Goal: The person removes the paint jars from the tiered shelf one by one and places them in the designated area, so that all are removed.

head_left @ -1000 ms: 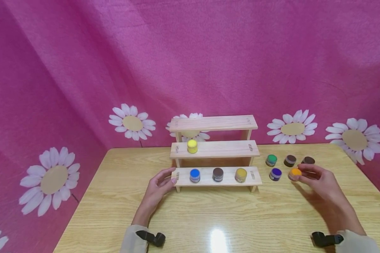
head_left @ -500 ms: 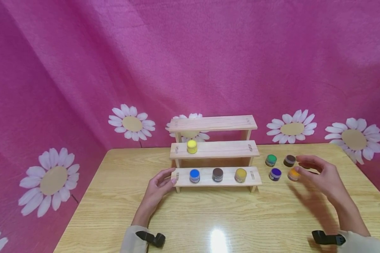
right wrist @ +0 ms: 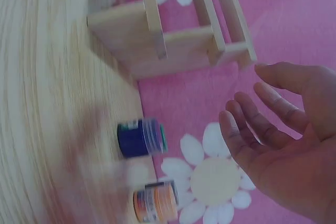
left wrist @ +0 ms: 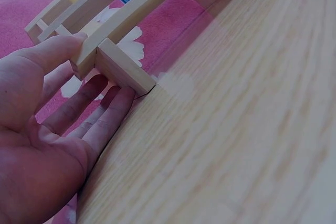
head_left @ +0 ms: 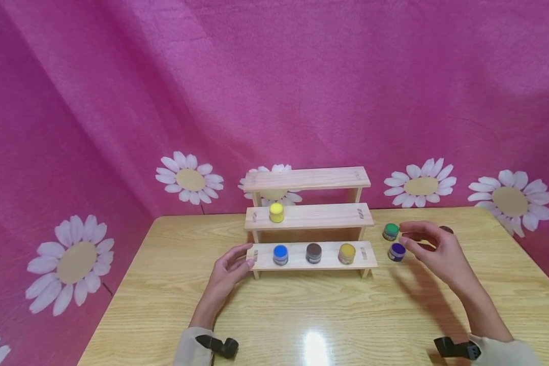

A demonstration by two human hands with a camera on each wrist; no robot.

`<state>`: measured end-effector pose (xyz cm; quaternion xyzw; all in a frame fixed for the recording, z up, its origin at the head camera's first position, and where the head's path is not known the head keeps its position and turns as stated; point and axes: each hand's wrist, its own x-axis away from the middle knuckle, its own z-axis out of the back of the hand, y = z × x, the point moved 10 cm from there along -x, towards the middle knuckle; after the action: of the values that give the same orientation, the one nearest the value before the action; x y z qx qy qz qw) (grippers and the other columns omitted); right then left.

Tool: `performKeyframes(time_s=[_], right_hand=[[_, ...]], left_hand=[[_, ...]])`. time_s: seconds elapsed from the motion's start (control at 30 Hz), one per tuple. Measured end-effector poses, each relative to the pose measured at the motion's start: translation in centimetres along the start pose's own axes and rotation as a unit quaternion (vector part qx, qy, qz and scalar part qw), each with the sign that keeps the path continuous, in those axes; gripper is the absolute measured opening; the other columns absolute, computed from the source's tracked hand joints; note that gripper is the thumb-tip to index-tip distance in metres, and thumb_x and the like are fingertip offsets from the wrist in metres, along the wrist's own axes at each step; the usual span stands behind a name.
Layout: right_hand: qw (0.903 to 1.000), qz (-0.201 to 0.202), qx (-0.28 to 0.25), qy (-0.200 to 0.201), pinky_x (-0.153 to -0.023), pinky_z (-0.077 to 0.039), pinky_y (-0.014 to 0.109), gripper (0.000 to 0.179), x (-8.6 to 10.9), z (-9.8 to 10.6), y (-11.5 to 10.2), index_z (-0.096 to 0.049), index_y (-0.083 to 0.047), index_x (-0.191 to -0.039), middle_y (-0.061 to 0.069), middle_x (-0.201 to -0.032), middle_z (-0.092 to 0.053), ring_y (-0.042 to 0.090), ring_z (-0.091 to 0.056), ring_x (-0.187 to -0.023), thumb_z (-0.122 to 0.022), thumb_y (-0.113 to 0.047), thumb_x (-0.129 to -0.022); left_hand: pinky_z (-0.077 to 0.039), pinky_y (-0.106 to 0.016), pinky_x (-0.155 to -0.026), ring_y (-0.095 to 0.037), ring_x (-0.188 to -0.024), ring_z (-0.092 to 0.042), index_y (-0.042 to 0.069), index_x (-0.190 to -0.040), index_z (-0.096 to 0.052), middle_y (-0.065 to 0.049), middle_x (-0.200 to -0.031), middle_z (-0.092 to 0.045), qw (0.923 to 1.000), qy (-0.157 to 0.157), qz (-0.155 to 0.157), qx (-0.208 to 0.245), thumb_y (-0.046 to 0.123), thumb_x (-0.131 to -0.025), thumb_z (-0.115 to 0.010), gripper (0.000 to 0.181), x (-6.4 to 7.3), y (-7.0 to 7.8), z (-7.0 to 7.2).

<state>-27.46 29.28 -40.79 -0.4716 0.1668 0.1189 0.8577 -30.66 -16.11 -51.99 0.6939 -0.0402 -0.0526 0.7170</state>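
A three-step wooden stand (head_left: pixel 306 179) holds small paint jars. A yellow jar (head_left: pixel 276 213) is on its middle step. On the lowest step are a blue jar (head_left: pixel 280 255), a dark brown jar (head_left: pixel 313 253) and an ochre jar (head_left: pixel 346 253). My left hand (head_left: pixel 229 269) grips the lowest step's left end, thumb on the board, fingers by its leg. My right hand (head_left: pixel 441 256) hovers with loosely spread fingers, holding nothing, beside a green jar (head_left: pixel 391 232) and a purple jar (head_left: pixel 397 252). An orange jar (right wrist: pixel 156 203) shows only in the right wrist view.
Behind my right hand, a dark jar (head_left: pixel 446 230) peeks out on the wooden table (head_left: pixel 274 315). A pink cloth (head_left: pixel 302 91) with white daisies hangs behind the table and along its left side.
My right hand has let go of the orange jar, risen from it and moved left toward the green and purple jars. My left hand stays on the stand.
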Motion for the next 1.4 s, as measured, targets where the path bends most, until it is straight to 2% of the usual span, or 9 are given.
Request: performKeyframes(time_s=[0.13, 0.27, 0.57, 0.8, 0.93, 1.07, 1.23, 1.4], right_hand=[[0.9996, 0.023, -0.017, 0.001, -0.084, -0.052, 0.009, 0.030, -0.3, -0.9, -1.2, -0.066, 0.003, -0.124, -0.011, -0.110, -0.069, -0.001, -0.063, -0.100, -0.072, -0.001, -0.095], [0.9986, 0.031, -0.042, -0.002, -0.084, -0.055, 0.013, 0.029, -0.4, -1.7, -2.2, -0.065, 0.005, -0.123, -0.009, -0.110, -0.069, 0.001, -0.065, -0.100, -0.071, 0.002, -0.095], [0.9979, 0.052, -0.037, -0.009, -0.084, -0.056, 0.014, 0.031, -1.1, -4.3, -5.2, -0.067, 0.001, -0.123, 0.015, -0.111, -0.069, 0.005, -0.066, -0.099, -0.074, -0.001, -0.093], [0.9930, 0.074, -0.083, -0.039, -0.088, -0.056, 0.020, 0.031, -2.6, -7.5, -7.7, -0.067, 0.000, -0.121, 0.014, -0.113, -0.070, 0.015, -0.068, -0.099, -0.076, 0.000, -0.091], [0.9904, 0.084, -0.094, -0.057, -0.087, -0.058, 0.023, 0.033, -3.4, -9.4, -8.9, -0.066, 0.002, -0.122, 0.016, -0.112, -0.070, 0.020, -0.071, -0.096, -0.077, -0.001, -0.091], [0.9874, 0.075, -0.116, -0.078, -0.090, -0.059, 0.027, 0.037, -4.1, -11.2, -9.7, -0.063, 0.002, -0.126, 0.020, -0.114, -0.069, 0.028, -0.071, -0.101, -0.077, -0.003, -0.092], [0.9841, 0.060, -0.142, -0.089, -0.095, -0.057, 0.030, 0.041, -5.2, -13.3, -10.5, -0.062, 0.000, -0.130, 0.020, -0.118, -0.067, 0.031, -0.069, -0.108, -0.078, -0.007, -0.092], [0.9838, 0.052, -0.145, -0.092, -0.097, -0.056, 0.033, 0.044, -6.2, -15.3, -11.3, -0.062, -0.003, -0.131, 0.022, -0.119, -0.066, 0.033, -0.067, -0.112, -0.079, -0.009, -0.091]], left_hand=[[-0.057, -0.035, -0.096, -0.032, -0.129, -0.058, 0.014, -0.143, -0.060, -0.013, -0.149, -0.052, 1.0000, 0.001, 0.000, 0.004, 0.025, -0.097, -0.075, 0.050, 0.0, 0.1, 0.0], [-0.057, -0.036, -0.096, -0.033, -0.130, -0.057, 0.012, -0.143, -0.059, -0.015, -0.149, -0.052, 0.9999, 0.001, 0.002, 0.013, 0.023, -0.097, -0.074, 0.050, 0.0, 0.0, 0.0], [-0.057, -0.036, -0.096, -0.033, -0.129, -0.058, 0.010, -0.144, -0.058, -0.016, -0.150, -0.050, 0.9999, 0.002, 0.001, 0.010, 0.022, -0.097, -0.074, 0.051, 0.1, -0.1, -0.1], [-0.057, -0.036, -0.096, -0.032, -0.130, -0.058, 0.012, -0.142, -0.060, -0.014, -0.149, -0.052, 0.9998, 0.008, 0.007, 0.015, 0.022, -0.096, -0.075, 0.049, 0.2, -0.2, 0.3], [-0.057, -0.035, -0.096, -0.031, -0.130, -0.058, 0.014, -0.142, -0.061, -0.012, -0.148, -0.052, 0.9997, 0.009, 0.014, 0.018, 0.021, -0.096, -0.075, 0.048, 0.3, -0.2, 0.3], [-0.057, -0.036, -0.096, -0.032, -0.130, -0.058, 0.013, -0.142, -0.060, -0.013, -0.149, -0.052, 0.9998, 0.005, 0.011, 0.013, 0.021, -0.097, -0.074, 0.049, 0.2, -0.2, 0.2], [-0.058, -0.036, -0.095, -0.032, -0.130, -0.057, 0.014, -0.141, -0.060, -0.012, -0.149, -0.052, 0.9998, 0.004, 0.011, 0.014, 0.022, -0.097, -0.074, 0.048, 0.1, 0.0, 0.1], [-0.057, -0.036, -0.096, -0.031, -0.130, -0.057, 0.013, -0.142, -0.060, -0.012, -0.149, -0.052, 0.9998, -0.002, 0.012, 0.019, 0.021, -0.097, -0.074, 0.048, 0.0, -0.1, -0.1]])
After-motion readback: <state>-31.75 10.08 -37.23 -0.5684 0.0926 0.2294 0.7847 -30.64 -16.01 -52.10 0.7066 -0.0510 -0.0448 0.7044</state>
